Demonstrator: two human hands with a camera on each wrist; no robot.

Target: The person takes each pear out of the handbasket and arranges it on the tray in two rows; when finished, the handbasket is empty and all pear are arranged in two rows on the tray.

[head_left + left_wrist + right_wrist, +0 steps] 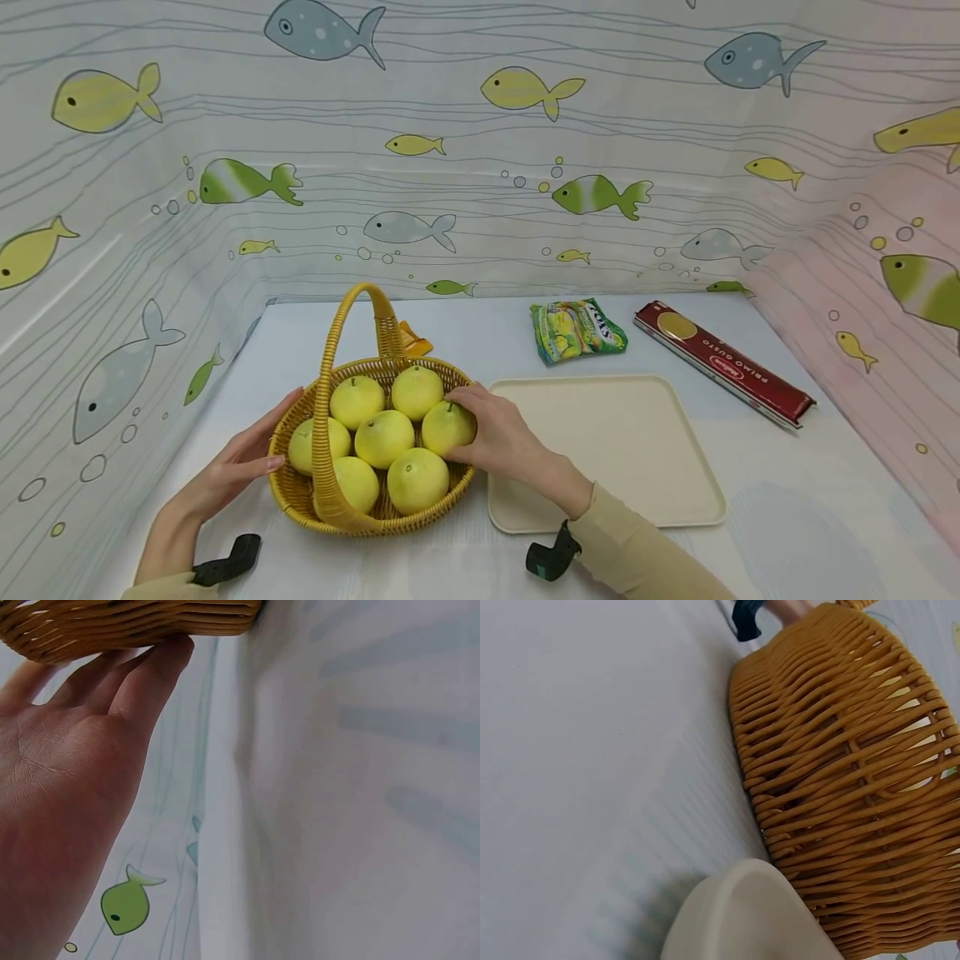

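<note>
A yellow wicker basket (405,523) with a tall arched handle holds several round yellow-green pears (385,439). My left hand (232,458) rests against the basket's left side, thumb at the rim. In the left wrist view, the left fingers (154,682) lie nearly straight against the outer wall of the basket (135,626). At the basket's right side, my right hand (502,437) holds one pear (447,428) between thumb and fingers, still among the others. The right wrist view shows the woven basket wall (847,780), but the right hand's grip is out of sight there.
A cream tray (615,450) lies right of the basket, partly under the right forearm. Behind it are a green snack bag (576,331) and a long dark red package (723,362). An orange packet (414,340) shows partly behind the basket. Fish-patterned cloth walls surround the table.
</note>
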